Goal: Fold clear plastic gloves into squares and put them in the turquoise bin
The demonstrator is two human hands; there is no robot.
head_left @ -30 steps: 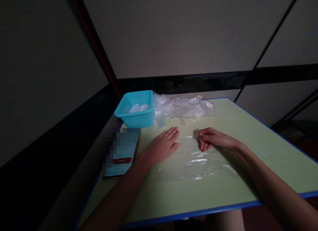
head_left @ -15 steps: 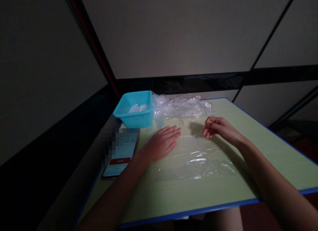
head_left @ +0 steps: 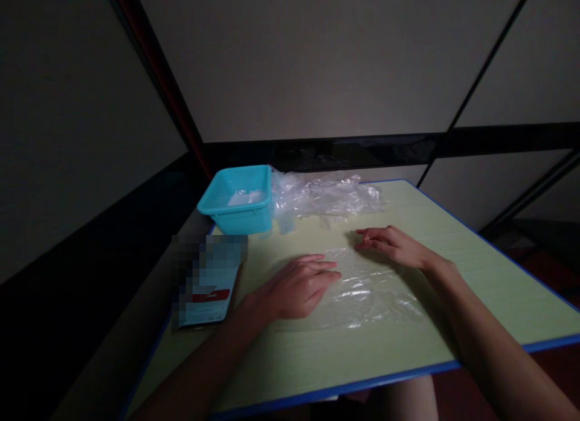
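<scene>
A clear plastic bag [head_left: 362,297] lies spread flat on the table, creased and shiny in the middle. Over its left part rests my left hand [head_left: 302,287], palm down with the fingers stretched out to the right. My right hand [head_left: 390,246] is at the bag's far right edge, its forefinger and thumb apart and the other fingers curled. Nothing shows between its fingers, and whether the tips touch the film is hard to make out.
Behind my hands, a crumpled heap of clear plastic bags [head_left: 328,194] lies along the back of the table [head_left: 457,294]. A turquoise basket [head_left: 242,220] with something whitish inside stands at the back left. A phone [head_left: 212,288], partly pixelated, is near the left edge.
My left hand has come nearer and lies lower over the bag. The right hand has moved slightly left and down, its forefinger now straighter. The whole view has shifted a little.
</scene>
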